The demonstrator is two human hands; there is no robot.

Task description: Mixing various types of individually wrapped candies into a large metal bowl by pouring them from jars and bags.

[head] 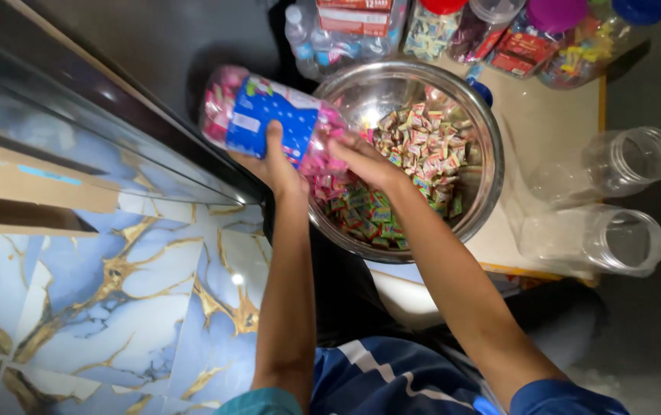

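Observation:
My left hand (275, 161) grips a clear plastic jar (257, 115) with a blue label, tipped on its side with its mouth toward a large steel bowl (484, 131). Pink wrapped candies fill the jar and spill at its mouth (323, 165). At the jar's mouth my right hand (361, 160) reaches over the bowl, touching the spilling candies. Whether its fingers hold any is hidden. A heap of mixed wrapped candies (415, 161) lies in the bowl, green ones (365, 211) nearest me.
Two empty clear jars (630, 157) (607, 242) lie on their sides right of the bowl on a cream table (546, 115). Several lidded candy jars (492, 31) and water bottles (303, 38) stand behind. A cardboard flap (23, 184) and a blue marbled floor (115, 307) lie left.

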